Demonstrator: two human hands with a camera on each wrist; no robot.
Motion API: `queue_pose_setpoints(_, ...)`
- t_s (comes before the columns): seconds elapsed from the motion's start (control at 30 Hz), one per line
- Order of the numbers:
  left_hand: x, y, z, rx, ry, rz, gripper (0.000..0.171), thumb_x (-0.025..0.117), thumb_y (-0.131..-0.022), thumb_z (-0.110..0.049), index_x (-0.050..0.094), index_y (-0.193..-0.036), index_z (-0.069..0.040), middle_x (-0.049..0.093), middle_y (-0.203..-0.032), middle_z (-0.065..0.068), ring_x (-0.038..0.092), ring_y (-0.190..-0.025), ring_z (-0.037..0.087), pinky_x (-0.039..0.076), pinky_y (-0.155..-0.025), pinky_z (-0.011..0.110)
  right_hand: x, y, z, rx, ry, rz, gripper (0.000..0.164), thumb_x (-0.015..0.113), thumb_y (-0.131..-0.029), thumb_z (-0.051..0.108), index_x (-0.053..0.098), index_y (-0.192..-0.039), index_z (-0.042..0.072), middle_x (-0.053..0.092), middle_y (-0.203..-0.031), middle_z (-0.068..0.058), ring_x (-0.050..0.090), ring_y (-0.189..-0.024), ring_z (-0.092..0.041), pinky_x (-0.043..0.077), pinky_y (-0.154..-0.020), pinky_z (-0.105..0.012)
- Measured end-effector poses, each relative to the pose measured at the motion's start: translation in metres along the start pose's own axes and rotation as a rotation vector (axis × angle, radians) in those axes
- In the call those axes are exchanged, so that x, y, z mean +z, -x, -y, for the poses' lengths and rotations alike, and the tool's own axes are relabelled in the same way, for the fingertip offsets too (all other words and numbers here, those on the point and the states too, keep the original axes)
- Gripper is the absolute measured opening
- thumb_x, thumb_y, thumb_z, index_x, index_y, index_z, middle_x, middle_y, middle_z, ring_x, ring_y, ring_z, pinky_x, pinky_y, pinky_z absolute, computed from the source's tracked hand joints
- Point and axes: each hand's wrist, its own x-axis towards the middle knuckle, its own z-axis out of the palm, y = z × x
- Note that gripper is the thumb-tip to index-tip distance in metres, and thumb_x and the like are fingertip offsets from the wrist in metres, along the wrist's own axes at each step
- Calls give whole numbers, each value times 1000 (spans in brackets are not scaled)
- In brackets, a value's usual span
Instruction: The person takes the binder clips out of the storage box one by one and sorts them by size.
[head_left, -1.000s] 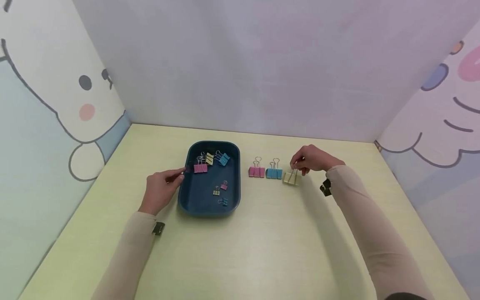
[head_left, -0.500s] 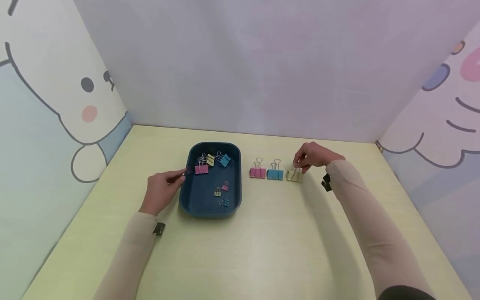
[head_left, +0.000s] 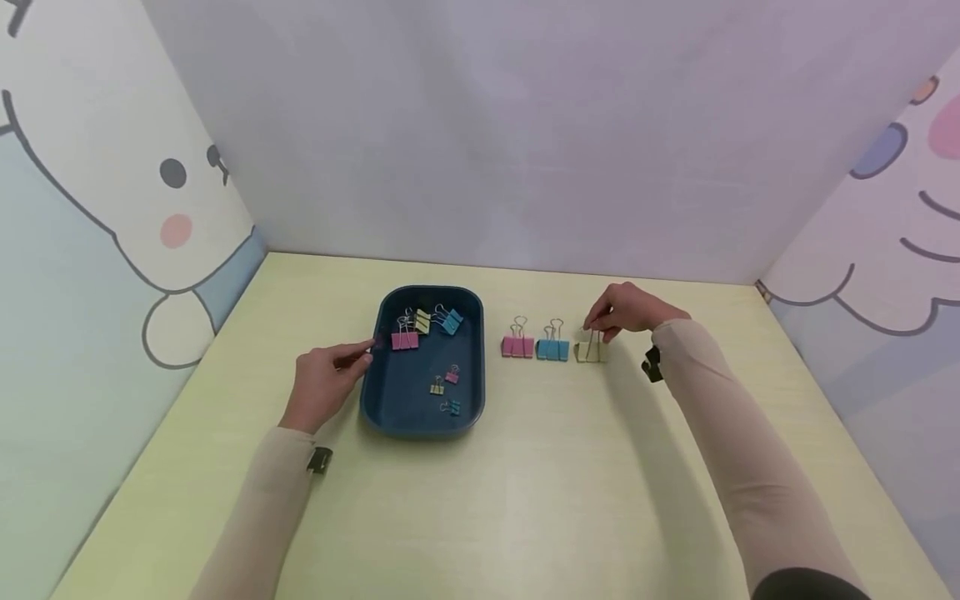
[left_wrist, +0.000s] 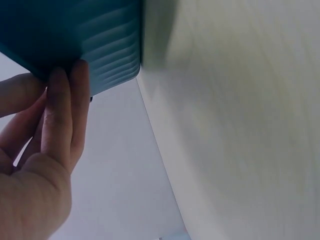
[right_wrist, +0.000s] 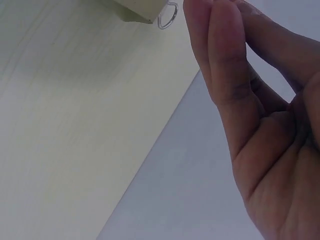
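My left hand pinches the left rim of a dark blue tray; in the left wrist view its thumb and fingertips meet at the tray's edge. My right hand pinches a wire handle of the large yellow binder clip, which stands at the right end of a row. To its left are a large blue binder clip and a large pink one, the pink binder clip, both with wire handles pointing away. The right wrist view catches just a corner of the yellow clip's body.
Inside the tray, a pink clip, a yellow clip and a blue clip lie toward the back. Small pink, yellow and blue clips lie nearer the front. A wall rises behind the table.
The yellow binder clip in my right hand has shifted slightly right and back, straightening into line with the blue and pink ones. My left hand stays at the tray rim.
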Motion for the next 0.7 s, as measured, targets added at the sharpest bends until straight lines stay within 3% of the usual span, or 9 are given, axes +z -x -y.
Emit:
queue_pose_setpoints(0.33,-1,1,-2,12,-2,-8,31,65,-98,-17,69,-128,-9,74,-116,19,74,-103,35,60,-85,49,3,0,-5,-7,17,-39,21,66,-95,5,76,-113,0,74,-114,-23,75,-76,-15,62,-77,-33)
queue_pose_setpoints(0.57,-1,1,-2,16,3,-9,32,65,-98,-17,69,-129,-9,74,-118,20,74,-103,35,60,-85,49,0,4,-4,-23,46,-50,31,65,-98,18,70,-126,5,76,-112,-20,74,-79,-32,60,-75,-35)
queue_pose_setpoints(0.7,-1,1,-3,13,4,-10,32,65,-98,-17,69,-128,-9,74,-118,19,74,-103,35,60,-85,49,-3,4,5,-22,78,-81,38,68,-96,25,68,-129,6,77,-105,-17,73,-74,-34,57,-72,-34)
